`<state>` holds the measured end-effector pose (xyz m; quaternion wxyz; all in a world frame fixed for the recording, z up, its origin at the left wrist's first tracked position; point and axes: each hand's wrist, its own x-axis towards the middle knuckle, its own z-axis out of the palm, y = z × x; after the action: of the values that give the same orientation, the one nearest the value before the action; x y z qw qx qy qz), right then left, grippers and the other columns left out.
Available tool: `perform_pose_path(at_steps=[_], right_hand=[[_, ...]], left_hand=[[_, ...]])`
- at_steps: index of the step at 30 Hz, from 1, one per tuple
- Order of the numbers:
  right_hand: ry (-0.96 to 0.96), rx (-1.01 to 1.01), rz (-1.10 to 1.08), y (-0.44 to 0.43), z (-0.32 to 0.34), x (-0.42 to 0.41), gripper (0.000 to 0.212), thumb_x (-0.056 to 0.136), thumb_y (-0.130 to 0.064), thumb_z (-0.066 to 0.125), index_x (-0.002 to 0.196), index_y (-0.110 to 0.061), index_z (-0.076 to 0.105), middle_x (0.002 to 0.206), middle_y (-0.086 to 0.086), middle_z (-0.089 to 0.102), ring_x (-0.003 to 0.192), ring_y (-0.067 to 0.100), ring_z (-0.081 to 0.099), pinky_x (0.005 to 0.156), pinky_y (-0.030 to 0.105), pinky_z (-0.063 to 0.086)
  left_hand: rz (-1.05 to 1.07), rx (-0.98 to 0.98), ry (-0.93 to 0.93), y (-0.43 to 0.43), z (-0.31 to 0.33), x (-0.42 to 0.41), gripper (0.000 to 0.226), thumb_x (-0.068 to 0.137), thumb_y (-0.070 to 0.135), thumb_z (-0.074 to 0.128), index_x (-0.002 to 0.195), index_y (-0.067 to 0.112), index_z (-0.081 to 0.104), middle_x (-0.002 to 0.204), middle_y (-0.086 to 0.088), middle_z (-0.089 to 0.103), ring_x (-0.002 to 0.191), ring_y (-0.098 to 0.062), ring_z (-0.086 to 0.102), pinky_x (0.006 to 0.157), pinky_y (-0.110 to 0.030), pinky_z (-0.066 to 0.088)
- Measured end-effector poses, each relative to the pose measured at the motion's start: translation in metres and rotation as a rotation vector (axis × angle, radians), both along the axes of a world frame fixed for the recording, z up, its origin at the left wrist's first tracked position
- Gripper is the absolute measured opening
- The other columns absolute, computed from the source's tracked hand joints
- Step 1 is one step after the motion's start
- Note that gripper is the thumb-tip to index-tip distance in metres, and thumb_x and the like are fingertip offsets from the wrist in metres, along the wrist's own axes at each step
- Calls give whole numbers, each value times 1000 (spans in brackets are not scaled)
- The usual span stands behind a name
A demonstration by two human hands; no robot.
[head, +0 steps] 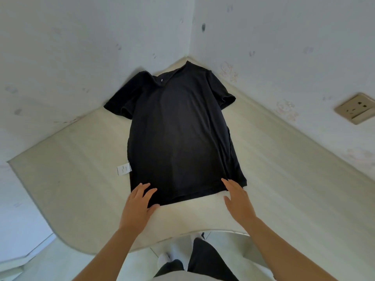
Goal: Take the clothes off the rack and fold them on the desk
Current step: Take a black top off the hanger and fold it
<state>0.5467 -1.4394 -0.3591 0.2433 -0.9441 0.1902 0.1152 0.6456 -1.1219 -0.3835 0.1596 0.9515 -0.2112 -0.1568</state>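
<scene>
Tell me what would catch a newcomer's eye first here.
A black T-shirt lies spread flat on the pale desk, collar toward the wall corner. The left hand and right hand are at its near hem, fingers straight. A white label sticks out at its left edge.

Two pale, bluish-white walls meet in a corner seam [192,27] at 12 o'clock. The left wall [60,47] fills the view from 9 to 12 o'clock and carries faint grey scuffs. The right wall [284,37] runs from 12 to 4 o'clock. On it a dark smudge [203,27] sits just beside the seam, and pinkish stains [229,72] lie low toward 1 o'clock. A beige wall socket [356,108] is mounted at 3 o'clock, tilted in this view. Pale glossy floor [67,260] shows at 7 o'clock, with a white raised edge [20,258] at 8 o'clock.
</scene>
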Motion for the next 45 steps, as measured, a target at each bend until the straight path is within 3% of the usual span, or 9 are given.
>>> perform_pose_path(at_steps=[6, 12, 22, 25, 30, 33, 39, 41, 45], right_hand=[[-101, 27, -113, -26, 9, 4, 60, 92, -5, 54, 146, -20, 35, 141, 3, 45, 126, 24, 47, 103, 39, 43], [10, -91, 30, -57, 6, 9, 44, 91, -4, 55, 133, -14, 51, 134, 5, 46, 122, 25, 45, 99, 37, 43], [31, -198, 126, -83, 9, 13, 25, 90, -3, 48, 108, -17, 60, 103, 4, 55, 94, 26, 50, 75, 35, 43], [60, -171, 103, -93, 10, 4, 23, 83, 4, 49, 93, -14, 55, 90, 3, 48, 83, 26, 49, 62, 33, 37], [25, -131, 84, -100, 13, -5, 31, 67, 17, 44, 76, -13, 44, 78, 5, 46, 63, 27, 46, 53, 33, 34], [-42, -47, -91, -103, 14, -7, 32, 65, 18, 42, 73, -12, 47, 80, 7, 50, 66, 30, 52, 56, 39, 44], [-83, 96, -715, -133, 19, -22, 25, 73, 16, 55, 86, -5, 56, 87, 14, 56, 82, 33, 55, 64, 32, 40], [-25, 49, -645, -139, 17, -35, 27, 74, 17, 54, 87, -6, 54, 93, 15, 55, 85, 37, 57, 64, 33, 40], [15, -144, -235, -126, 14, -51, 42, 74, 15, 55, 103, -15, 52, 121, 10, 40, 92, 34, 54, 65, 37, 45]], left_hand=[[114, -104, -1, 6, 6, -6, 28, 92, 23, 62, 119, 13, 62, 126, -3, 50, 119, -23, 48, 94, -32, 47], [158, -56, 0, -4, 8, -13, 31, 92, 30, 62, 120, 17, 56, 119, 0, 50, 114, -19, 43, 92, -29, 45], [155, 69, -32, -10, 12, -28, 23, 91, 0, 53, 111, 10, 57, 112, -6, 52, 96, -22, 47, 76, -33, 50], [182, 88, -54, -3, 14, -30, 19, 86, -5, 56, 99, 10, 57, 99, -6, 53, 84, -21, 46, 64, -30, 45], [136, 101, -26, -8, 20, -35, 18, 84, 11, 62, 89, 19, 48, 85, 4, 48, 79, -16, 45, 64, -23, 34], [162, 62, 25, -4, 20, -36, 23, 85, 14, 64, 84, 21, 42, 78, 6, 48, 75, -16, 45, 61, -23, 32], [169, -57, 108, 31, 29, -36, 40, 78, -1, 60, 70, 24, 29, 63, 5, 38, 57, -13, 27, 54, -25, 27], [222, -29, 88, 41, 30, -43, 39, 76, -2, 56, 67, 25, 30, 63, 6, 38, 58, -14, 27, 54, -26, 27], [244, -13, 13, 37, 30, -57, 34, 75, -3, 58, 72, 23, 36, 72, 7, 42, 64, -15, 36, 52, -26, 30]])
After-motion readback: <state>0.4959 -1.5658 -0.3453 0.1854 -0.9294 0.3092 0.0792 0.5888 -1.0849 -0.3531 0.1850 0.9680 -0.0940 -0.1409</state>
